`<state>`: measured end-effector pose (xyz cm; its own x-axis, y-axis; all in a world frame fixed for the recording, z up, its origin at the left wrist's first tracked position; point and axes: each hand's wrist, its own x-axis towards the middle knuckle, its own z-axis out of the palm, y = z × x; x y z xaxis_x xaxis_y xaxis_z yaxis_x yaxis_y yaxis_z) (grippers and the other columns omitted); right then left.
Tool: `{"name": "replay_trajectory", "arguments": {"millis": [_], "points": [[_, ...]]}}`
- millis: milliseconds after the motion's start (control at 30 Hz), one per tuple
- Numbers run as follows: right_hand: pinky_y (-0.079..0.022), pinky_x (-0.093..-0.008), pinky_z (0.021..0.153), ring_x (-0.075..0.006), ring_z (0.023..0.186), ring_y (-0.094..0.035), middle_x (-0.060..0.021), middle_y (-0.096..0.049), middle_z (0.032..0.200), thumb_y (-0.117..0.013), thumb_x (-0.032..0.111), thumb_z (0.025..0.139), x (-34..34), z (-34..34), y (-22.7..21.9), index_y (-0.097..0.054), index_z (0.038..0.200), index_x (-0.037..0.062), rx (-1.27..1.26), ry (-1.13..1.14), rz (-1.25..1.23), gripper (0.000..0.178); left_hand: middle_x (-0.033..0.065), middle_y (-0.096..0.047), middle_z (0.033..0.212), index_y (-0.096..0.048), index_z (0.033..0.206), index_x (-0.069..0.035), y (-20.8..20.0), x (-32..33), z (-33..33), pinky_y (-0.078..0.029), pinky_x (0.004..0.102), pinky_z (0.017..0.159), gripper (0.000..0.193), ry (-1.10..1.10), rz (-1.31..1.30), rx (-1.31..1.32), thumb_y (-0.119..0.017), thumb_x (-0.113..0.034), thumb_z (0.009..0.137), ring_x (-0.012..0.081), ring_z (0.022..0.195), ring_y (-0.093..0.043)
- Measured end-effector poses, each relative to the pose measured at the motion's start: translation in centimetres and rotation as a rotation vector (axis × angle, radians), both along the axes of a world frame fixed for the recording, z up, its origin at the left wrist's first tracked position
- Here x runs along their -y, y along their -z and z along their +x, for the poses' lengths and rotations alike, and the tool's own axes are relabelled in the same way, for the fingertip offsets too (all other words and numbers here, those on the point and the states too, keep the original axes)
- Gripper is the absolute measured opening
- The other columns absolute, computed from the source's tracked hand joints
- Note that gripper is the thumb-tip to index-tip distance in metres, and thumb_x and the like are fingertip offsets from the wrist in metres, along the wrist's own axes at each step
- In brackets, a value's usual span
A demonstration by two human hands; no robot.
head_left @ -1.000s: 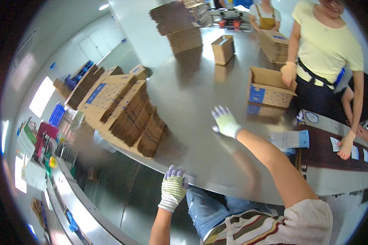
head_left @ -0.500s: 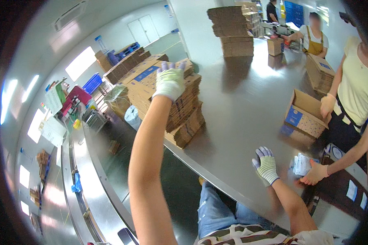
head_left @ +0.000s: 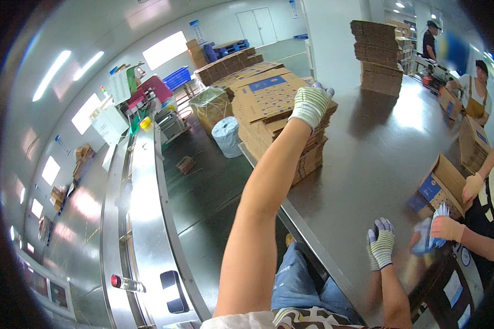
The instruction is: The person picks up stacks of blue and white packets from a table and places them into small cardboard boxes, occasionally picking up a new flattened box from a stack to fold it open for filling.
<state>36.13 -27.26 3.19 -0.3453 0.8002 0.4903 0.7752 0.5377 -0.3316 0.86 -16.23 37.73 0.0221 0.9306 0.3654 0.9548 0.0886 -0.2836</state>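
My left hand [head_left: 311, 105], in a striped white-green knit glove with purple fingertips, reaches out to the tall stack of flattened cardboard cartons [head_left: 252, 107]. It lies at the upper right edge of the stack, beside a top carton with a blue printed panel. Its fingers look stretched out over that edge; their undersides are hidden. My right hand [head_left: 382, 242], gloved alike, rests at the metal table [head_left: 346, 192] with fingers extended and nothing in it. Right of it, a co-worker's hand [head_left: 446, 228] holds light-blue packets [head_left: 438, 222] beside an open carton [head_left: 442, 189].
More flattened cartons [head_left: 376, 57] stand piled at the far end. A pale blue roll [head_left: 226, 137] and a wrapped bundle [head_left: 209, 109] stand left of the stack. A steel conveyor [head_left: 148, 219] carries a phone [head_left: 173, 291] and a red-capped bottle [head_left: 127, 283]. Other people work at the right.
The view has swung left, shifting the scene rightward. My left hand has slid toward the right edge of the carton stack. The co-worker has lifted the packets toward the open carton.
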Motion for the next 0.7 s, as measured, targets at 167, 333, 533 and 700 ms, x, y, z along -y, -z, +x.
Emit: {"name": "replay_trajectory", "arguments": {"millis": [167,333,533,700], "points": [[-0.036,-0.0453,0.100,-0.0353,0.114,-0.048,-0.0172,-0.055,0.118,-0.064,0.024,0.076,0.0,-0.2,-0.4,-0.059,0.106,0.0023,-0.048,0.039,-0.024,0.037,0.0126,-0.058,0.106,-0.054,0.114,-0.008,-1.1,13.3,2.8,-0.048,0.0382,0.079,0.032,0.246,0.392,-0.107,-0.052,-0.011,0.082,0.0283,0.098,-0.060],[-0.038,-0.0358,0.100,-0.0263,0.114,-0.051,-0.0144,-0.056,0.123,-0.053,0.023,0.091,-1.9,2.2,0.3,-0.055,0.119,-0.0012,-0.539,-0.009,-0.468,0.037,0.0159,-0.060,0.107,-0.054,0.107,-0.004,2.1,27.5,6.6,-0.049,0.0403,0.078,0.033,0.789,0.591,0.277,-0.061,-0.009,0.075,0.0304,0.091,-0.061],[-0.033,-0.0359,0.103,-0.0237,0.121,-0.045,-0.0142,-0.049,0.131,-0.032,0.044,0.098,-2.5,5.8,-9.7,-0.039,0.134,-0.0009,-1.264,-0.424,-0.335,0.057,0.0139,-0.060,0.093,-0.053,0.107,-0.001,11.6,30.4,8.3,-0.048,0.0334,0.076,0.021,0.666,0.375,1.262,-0.055,-0.011,0.088,0.0237,0.083,-0.061],[-0.044,-0.0334,0.087,-0.0204,0.094,-0.057,-0.0098,-0.062,0.100,-0.036,0.048,0.096,1.3,8.4,-13.3,-0.055,0.114,-0.0012,-1.083,-0.393,-0.362,0.056,0.0056,-0.056,0.095,-0.051,0.104,-0.004,17.7,27.7,9.7,-0.044,0.0290,0.082,0.021,0.395,0.499,1.550,-0.058,-0.017,0.090,0.0140,0.091,-0.053]]}}
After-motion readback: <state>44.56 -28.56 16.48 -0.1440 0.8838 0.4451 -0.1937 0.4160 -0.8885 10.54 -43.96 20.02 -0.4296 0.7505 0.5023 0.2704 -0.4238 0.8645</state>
